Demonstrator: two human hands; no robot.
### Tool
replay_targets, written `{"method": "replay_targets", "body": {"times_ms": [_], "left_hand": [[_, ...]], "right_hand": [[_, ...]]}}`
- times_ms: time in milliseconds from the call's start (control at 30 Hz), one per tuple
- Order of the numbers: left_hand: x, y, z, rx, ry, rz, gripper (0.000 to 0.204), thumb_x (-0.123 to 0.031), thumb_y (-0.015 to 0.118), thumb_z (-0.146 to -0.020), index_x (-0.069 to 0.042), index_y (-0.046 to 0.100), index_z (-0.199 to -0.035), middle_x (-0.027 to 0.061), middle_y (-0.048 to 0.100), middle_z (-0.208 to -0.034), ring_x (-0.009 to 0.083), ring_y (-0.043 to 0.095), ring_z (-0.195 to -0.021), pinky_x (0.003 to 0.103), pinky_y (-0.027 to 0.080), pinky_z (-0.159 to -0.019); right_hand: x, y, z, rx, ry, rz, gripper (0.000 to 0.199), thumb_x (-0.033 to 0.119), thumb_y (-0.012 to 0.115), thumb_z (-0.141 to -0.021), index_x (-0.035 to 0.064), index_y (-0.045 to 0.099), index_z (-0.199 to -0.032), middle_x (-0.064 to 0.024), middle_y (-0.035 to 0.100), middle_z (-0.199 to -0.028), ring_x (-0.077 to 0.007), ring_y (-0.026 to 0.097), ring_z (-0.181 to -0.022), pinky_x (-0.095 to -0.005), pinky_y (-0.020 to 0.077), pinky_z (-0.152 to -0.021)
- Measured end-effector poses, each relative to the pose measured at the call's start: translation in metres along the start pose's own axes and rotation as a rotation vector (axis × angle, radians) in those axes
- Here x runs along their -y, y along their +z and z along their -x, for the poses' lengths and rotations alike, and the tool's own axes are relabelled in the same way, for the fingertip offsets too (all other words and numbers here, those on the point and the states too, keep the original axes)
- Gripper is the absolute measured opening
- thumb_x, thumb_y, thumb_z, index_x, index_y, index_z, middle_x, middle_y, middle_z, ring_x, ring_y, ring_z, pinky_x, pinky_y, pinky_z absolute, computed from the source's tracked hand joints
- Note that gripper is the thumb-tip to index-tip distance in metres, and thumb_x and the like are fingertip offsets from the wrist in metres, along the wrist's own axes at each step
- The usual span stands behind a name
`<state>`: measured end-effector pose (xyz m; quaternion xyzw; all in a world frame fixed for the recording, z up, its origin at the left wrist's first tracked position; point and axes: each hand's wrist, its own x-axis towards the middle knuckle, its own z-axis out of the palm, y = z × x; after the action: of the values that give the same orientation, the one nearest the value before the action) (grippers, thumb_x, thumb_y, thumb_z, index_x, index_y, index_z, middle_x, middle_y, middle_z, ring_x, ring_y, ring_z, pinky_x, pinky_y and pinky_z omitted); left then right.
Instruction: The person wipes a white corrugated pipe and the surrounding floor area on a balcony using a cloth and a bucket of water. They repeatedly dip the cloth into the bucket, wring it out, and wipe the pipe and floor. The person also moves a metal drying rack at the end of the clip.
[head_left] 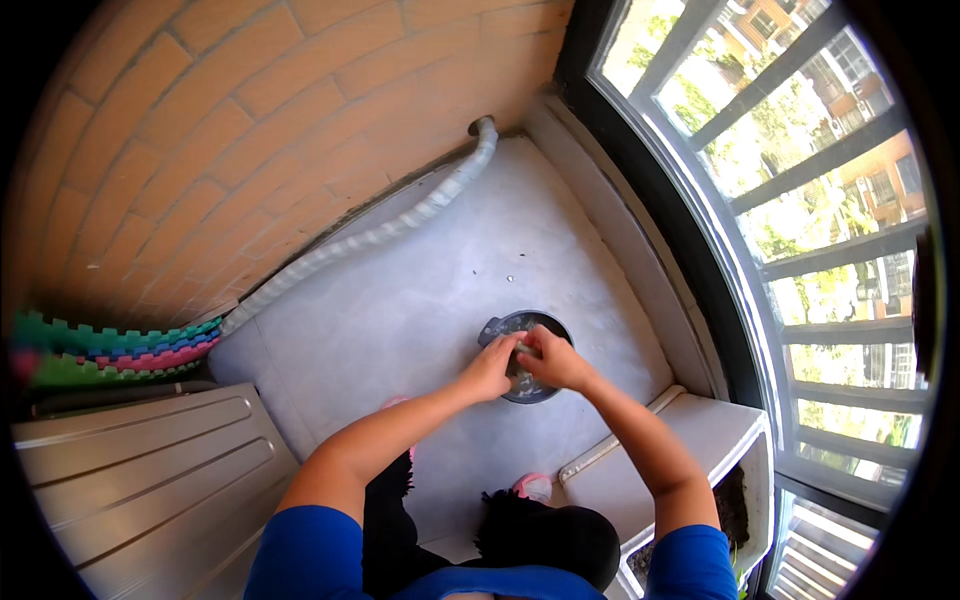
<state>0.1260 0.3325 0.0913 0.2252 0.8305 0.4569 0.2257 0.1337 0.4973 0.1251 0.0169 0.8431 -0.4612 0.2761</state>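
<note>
A round dark grey bowl with a lug on its rim stands on the floor in front of me. Some pale bits show inside, too small to name. Both hands meet over the bowl. My left hand is closed, its fingertips pressed toward the other hand. My right hand is closed as well, fingers curled in a pinch. A small pale greenish thing shows between the fingertips, mostly hidden by them.
On the light grey floor lie a few small specks beyond the bowl. A wrapped hose runs along the brick wall. Coloured foam mats and a metal panel are at left. A white planter and barred window stand at right.
</note>
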Motion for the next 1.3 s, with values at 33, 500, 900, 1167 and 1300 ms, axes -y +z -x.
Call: {"method": "replay_targets", "body": {"times_ms": [33, 500, 900, 1167, 1300], "left_hand": [[-0.006, -0.004, -0.002, 0.079, -0.066, 0.062, 0.056, -0.002, 0.058, -0.066, -0.004, 0.040, -0.119, 0.0176, 0.055, -0.104, 0.0338, 0.055, -0.094, 0.040, 0.045, -0.080], [-0.013, 0.023, -0.018, 0.122, -0.228, 0.135, 0.061, -0.017, 0.044, -0.081, -0.001, 0.018, -0.135, 0.0227, 0.017, -0.139, 0.0347, 0.014, -0.130, 0.040, 0.014, -0.106], [-0.045, -0.034, -0.015, 0.421, 0.022, 0.304, 0.055, 0.005, 0.039, -0.075, -0.005, 0.038, -0.129, 0.0136, 0.047, -0.124, 0.0191, 0.043, -0.116, 0.031, 0.031, -0.098], [-0.097, -0.072, -0.028, 0.256, 0.587, -0.194, 0.047, -0.045, 0.052, -0.079, -0.002, 0.055, -0.097, 0.0150, 0.055, -0.101, 0.0295, 0.055, -0.092, 0.035, 0.044, -0.079], [-0.121, -0.079, -0.032, 0.438, 0.546, -0.295, 0.054, -0.056, 0.053, -0.073, -0.002, 0.050, -0.072, 0.0147, 0.055, -0.077, 0.0304, 0.055, -0.066, 0.037, 0.045, -0.056]], "right_hand": [[0.013, -0.013, 0.004, 0.056, -0.012, -0.193, 0.027, 0.021, 0.056, -0.083, 0.0011, 0.048, -0.099, -0.0138, 0.061, -0.074, -0.0184, 0.059, -0.063, -0.0320, 0.0465, -0.059], [0.025, -0.004, 0.017, 0.232, 0.323, -0.993, 0.060, 0.053, 0.037, -0.087, 0.0028, 0.044, -0.119, -0.0111, 0.049, -0.115, -0.0204, 0.045, -0.110, -0.0366, 0.0402, -0.089], [-0.002, -0.018, 0.019, 0.572, 0.336, -0.913, 0.013, 0.013, 0.064, -0.079, 0.0113, 0.054, -0.087, 0.0028, 0.053, -0.076, -0.0058, 0.047, -0.063, -0.0208, 0.0412, -0.057], [0.022, -0.031, 0.041, 0.866, 0.187, -1.026, 0.016, 0.011, 0.067, -0.075, 0.0125, 0.052, -0.077, 0.0051, 0.046, -0.067, -0.0050, 0.040, -0.055, -0.0205, 0.0358, -0.052], [0.046, -0.035, 0.047, 0.956, 0.080, -0.958, 0.017, 0.014, 0.069, -0.075, 0.0132, 0.052, -0.078, 0.0058, 0.045, -0.068, -0.0052, 0.038, -0.056, -0.0195, 0.0349, -0.053]]}}
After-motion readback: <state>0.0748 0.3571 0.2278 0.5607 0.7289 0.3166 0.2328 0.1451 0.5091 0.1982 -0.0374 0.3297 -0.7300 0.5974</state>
